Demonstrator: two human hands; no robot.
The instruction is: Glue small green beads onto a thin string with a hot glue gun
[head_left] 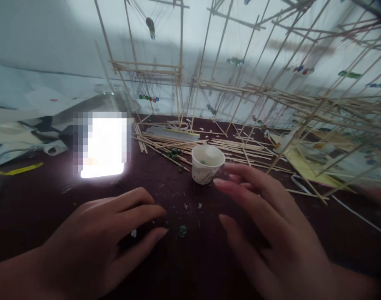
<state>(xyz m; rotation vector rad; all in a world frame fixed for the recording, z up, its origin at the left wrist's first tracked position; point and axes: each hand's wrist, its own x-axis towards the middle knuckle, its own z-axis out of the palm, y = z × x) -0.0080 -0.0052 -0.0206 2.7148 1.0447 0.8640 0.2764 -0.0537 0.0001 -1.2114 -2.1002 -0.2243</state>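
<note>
A white paper cup (200, 174) stands upright on the dark table, with something small and greenish inside it. My right hand (271, 221) is just right of the cup, fingers spread and thumb apart, holding nothing; its fingertips come close to the cup, and I cannot tell whether they touch. Low over the table at the left is my left hand (115, 225), fingers bent and the thumb apart from them, with nothing visible between. A green glass marble (182, 231) lies between the two hands, nearest my left fingertips. Behind the cup sits a small cluster of dark marbles (174, 154).
Thin wooden sticks (240, 146) lie scattered behind the cup. Frames of sticks with hanging marbles (149, 98) rise across the back and right. A glowing screen (104, 146) stands at the left, near a yellow strip (24, 168). Yellow paper (312, 166) lies at the right.
</note>
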